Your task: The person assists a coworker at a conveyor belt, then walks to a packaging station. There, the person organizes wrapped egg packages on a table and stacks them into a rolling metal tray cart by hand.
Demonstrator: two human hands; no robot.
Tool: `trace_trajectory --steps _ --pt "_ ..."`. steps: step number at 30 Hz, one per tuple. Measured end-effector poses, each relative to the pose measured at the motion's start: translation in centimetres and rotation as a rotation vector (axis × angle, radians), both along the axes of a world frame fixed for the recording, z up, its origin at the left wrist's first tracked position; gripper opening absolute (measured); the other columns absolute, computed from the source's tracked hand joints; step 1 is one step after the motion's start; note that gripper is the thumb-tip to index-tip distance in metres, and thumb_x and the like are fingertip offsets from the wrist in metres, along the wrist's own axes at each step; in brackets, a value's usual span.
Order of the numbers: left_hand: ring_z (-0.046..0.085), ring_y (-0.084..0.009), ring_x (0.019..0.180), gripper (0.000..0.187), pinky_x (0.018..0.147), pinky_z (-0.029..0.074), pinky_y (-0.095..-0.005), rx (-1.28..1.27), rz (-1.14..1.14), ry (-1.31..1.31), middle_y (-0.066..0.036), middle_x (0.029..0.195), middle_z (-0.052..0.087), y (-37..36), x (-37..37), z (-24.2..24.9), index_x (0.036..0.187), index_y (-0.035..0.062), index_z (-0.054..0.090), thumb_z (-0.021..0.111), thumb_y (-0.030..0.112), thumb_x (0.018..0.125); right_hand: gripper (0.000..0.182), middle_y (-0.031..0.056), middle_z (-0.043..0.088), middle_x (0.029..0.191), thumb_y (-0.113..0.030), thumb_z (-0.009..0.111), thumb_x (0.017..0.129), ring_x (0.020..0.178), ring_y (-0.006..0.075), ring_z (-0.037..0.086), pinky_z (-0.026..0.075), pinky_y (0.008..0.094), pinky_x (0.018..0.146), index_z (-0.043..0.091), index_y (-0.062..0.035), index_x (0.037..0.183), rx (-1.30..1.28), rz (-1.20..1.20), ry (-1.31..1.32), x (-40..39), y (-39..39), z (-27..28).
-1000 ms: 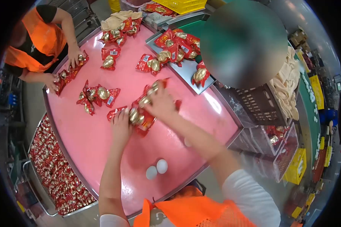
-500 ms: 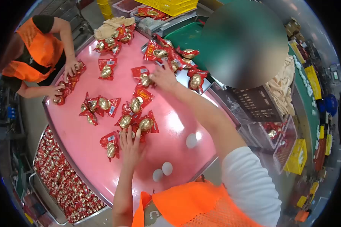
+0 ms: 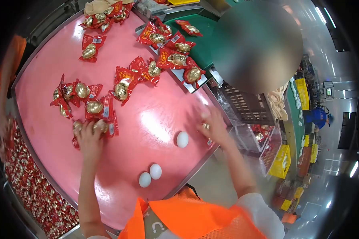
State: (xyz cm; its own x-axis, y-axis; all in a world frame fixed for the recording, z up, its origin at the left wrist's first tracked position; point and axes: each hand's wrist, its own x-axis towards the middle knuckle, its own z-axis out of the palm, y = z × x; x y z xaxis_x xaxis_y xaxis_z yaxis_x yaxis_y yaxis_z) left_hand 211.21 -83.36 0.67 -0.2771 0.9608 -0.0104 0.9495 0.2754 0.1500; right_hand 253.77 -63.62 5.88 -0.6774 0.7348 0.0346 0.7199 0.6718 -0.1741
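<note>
My left hand [image 3: 91, 137] rests on the pink table with its fingers curled over red packets, each holding a gold egg-shaped item. Just beyond its fingertips lies another red-and-gold packet [image 3: 94, 106]. At the table's right edge, my right hand [image 3: 216, 128] is blurred by motion; its fingers are closed around a small packet [image 3: 206, 126] with gold showing. Between my hands lie a white egg [image 3: 182, 139] and, nearer me, two more white eggs [image 3: 155, 171]. More packets [image 3: 123, 85] lie in the middle, and a cluster [image 3: 68, 93] sits to the left.
Several packets [image 3: 175, 59] are piled at a metal chute beside a green belt [image 3: 205, 44]. A brown crate [image 3: 247, 104] and a clear bin [image 3: 249, 137] stand at right. A large bin of packets [image 3: 40, 191] is at lower left, near a co-worker's arm [image 3: 6, 107].
My right hand has left the packets near the chute and come to the table's right edge. My left hand has drawn packets leftward. The view has shifted, and the co-worker's hands have moved toward the bin.
</note>
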Motion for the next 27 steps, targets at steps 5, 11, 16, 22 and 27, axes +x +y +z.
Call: trace_trajectory --steps 5,11,16,22,27 --pt "0.033 -0.0367 0.137 0.066 0.114 0.019 -0.0571 -0.004 0.079 0.044 -0.014 0.143 0.042 -4.9 -1.6 2.3 0.136 0.0105 0.048 0.067 0.010 0.073 0.061 0.0199 0.051 0.132 -0.046 0.059 0.090 0.115 0.0428 0.051 0.049 0.0539 0.088 0.045 -0.0116 0.139 0.255 -0.268 0.069 -12.4 13.5 -0.7" --pt "0.026 -0.0434 0.140 0.082 0.113 0.021 -0.0579 0.090 0.225 -0.038 -0.020 0.153 0.029 -8.8 0.5 3.0 0.148 0.0102 0.034 0.071 0.032 0.078 0.054 0.0210 0.060 0.113 -0.042 0.054 0.093 0.107 0.0415 0.057 0.050 0.0494 0.085 0.051 0.0028 0.123 0.064 -0.209 0.095 -25.8 8.6 -5.9" --pt "0.025 -0.0437 0.140 0.082 0.113 0.022 -0.0566 0.126 0.344 -0.073 -0.019 0.154 0.028 -10.4 1.7 -0.9 0.150 0.0095 0.031 0.069 0.032 0.081 0.055 0.0251 0.056 0.115 -0.040 0.055 0.091 0.108 0.0405 0.055 0.048 0.0497 0.090 0.053 0.0080 0.118 -0.424 0.207 0.218 -28.5 5.4 -0.9" --pt "0.025 -0.0439 0.141 0.083 0.114 0.022 -0.0554 0.235 0.561 -0.099 -0.024 0.153 0.027 -12.7 3.2 0.1 0.150 0.0074 0.030 0.070 0.026 0.080 0.065 0.0211 0.034 0.149 -0.060 0.048 0.092 0.127 0.0463 0.040 0.042 0.0614 0.095 0.044 -0.0207 0.144 0.179 -0.268 0.091 -26.3 23.4 -2.0" --pt "0.041 -0.0466 0.129 0.070 0.107 0.035 -0.0498 0.214 0.554 -0.242 -0.028 0.144 0.038 -13.8 2.0 -1.2 0.143 0.0054 0.040 0.067 0.009 0.078 0.071 0.0233 0.036 0.147 -0.066 0.048 0.088 0.124 0.0508 0.043 0.042 0.0556 0.100 0.044 -0.0227 0.144 0.079 -0.100 0.034 -33.5 19.6 -4.6"
